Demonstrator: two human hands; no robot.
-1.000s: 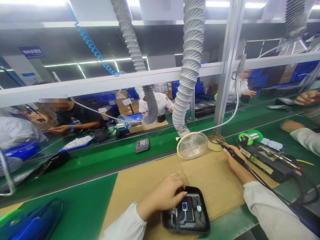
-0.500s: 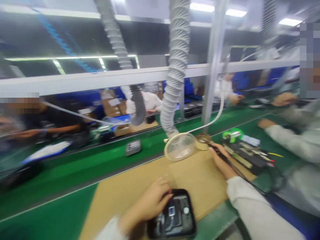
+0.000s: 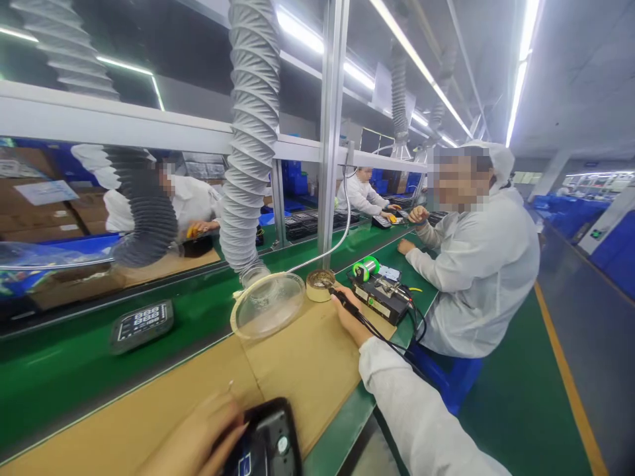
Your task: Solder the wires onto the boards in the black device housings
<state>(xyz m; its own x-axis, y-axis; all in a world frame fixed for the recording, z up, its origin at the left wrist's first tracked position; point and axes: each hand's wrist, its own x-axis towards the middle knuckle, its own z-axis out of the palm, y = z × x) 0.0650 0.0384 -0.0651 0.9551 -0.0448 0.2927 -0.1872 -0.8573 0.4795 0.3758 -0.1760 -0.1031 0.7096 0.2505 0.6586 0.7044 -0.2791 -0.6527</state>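
Note:
My right hand (image 3: 351,322) grips a soldering iron (image 3: 346,301) by its black handle. Its front end is at a round tan ring-shaped holder (image 3: 320,285) with dark matter inside. Low in the view, my left hand (image 3: 206,430) has its fingers bent together at the upper left edge of a black device housing (image 3: 278,426). A thin pale tip pokes up by those fingers, too small to name. The housing lies open side up, showing a white round part and a small blue-white piece, and is cut off by the bottom edge.
Cardboard (image 3: 302,350) covers the bench. A clear fume hood (image 3: 270,307) hangs from a ribbed hose (image 3: 251,139). Right of the iron stand a black soldering station (image 3: 384,297) and a green solder spool (image 3: 366,268). A device with a display (image 3: 143,324) lies on the green belt (image 3: 59,363). A co-worker (image 3: 476,264) sits at right.
The view has swung right, so everything sits further left. The soldering iron's front end has come to the round holder. My left hand stays at the housing's edge.

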